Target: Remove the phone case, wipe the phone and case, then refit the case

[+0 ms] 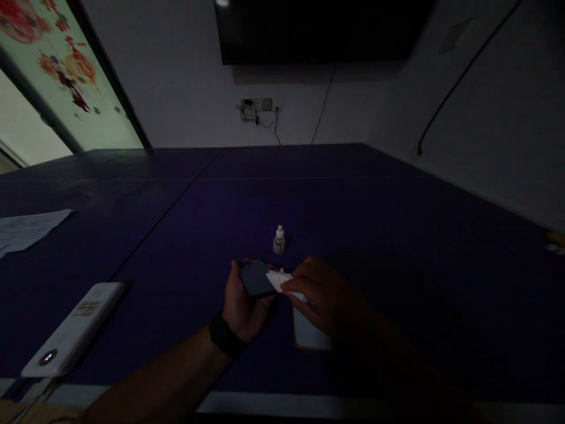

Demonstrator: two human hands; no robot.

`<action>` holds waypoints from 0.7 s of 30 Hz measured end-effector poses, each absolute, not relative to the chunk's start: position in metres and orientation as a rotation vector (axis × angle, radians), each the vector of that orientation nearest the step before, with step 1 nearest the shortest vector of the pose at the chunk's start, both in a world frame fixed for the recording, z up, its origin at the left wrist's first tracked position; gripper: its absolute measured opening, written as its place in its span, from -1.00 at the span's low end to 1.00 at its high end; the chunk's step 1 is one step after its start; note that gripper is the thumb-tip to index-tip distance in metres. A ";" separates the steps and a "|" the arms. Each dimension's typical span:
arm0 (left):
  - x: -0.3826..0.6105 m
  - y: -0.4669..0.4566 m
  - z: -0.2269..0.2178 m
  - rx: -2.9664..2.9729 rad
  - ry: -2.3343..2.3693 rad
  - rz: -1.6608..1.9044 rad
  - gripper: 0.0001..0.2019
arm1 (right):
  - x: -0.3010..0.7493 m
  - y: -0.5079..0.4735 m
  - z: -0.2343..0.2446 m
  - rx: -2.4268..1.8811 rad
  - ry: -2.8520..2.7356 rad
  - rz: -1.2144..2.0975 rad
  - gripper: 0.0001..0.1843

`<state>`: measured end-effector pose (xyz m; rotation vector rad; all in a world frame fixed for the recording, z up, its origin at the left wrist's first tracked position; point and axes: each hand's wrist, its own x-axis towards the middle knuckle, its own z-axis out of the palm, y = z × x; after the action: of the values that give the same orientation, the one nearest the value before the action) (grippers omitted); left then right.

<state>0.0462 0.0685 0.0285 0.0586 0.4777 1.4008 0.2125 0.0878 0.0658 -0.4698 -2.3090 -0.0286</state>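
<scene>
My left hand (245, 309) is closed around a dark smartphone (256, 278), held tilted above the table with its flat dark face up. Pinched in my right hand (324, 294) is a folded white tissue (279, 278), which lies against the right end of the phone. Just beyond both hands a small clear dropper bottle (279, 241) with a white top stands upright. Beneath my right hand a pale, flat, phone-like thing (310, 330) with rounded corners lies on the table, partly covered by the hand.
A white power bank (73, 330) with cables at its near end lies left on the dark blue table (198, 235). Farther left is a printed paper sheet (30, 229). Beyond the table are a wall socket (260, 106) with cords and a black screen (326, 29).
</scene>
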 end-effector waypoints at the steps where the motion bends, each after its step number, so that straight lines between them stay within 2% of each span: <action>1: 0.046 0.068 0.028 0.058 0.476 1.405 -0.52 | 0.211 0.087 0.066 -0.464 -2.301 -0.027 -0.86; 6: 0.045 0.067 0.028 0.055 0.455 1.365 -0.50 | 0.201 0.082 0.066 -0.441 -2.264 0.020 -0.89; 11: 0.044 0.063 0.033 0.098 0.385 1.335 -0.62 | 0.220 0.089 0.070 -0.596 -2.102 0.208 -0.94; 16: 0.045 0.060 0.034 0.106 0.377 1.274 -0.54 | 0.227 0.087 0.070 -0.636 -2.094 0.435 -0.86; 21: 0.046 0.062 0.034 0.110 0.400 1.285 -0.48 | 0.225 0.084 0.071 -0.556 -2.149 0.324 -0.81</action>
<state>0.0465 0.0621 0.0336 0.1103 0.3997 1.2850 0.2252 0.0842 0.0710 -0.5563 -2.1487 0.3240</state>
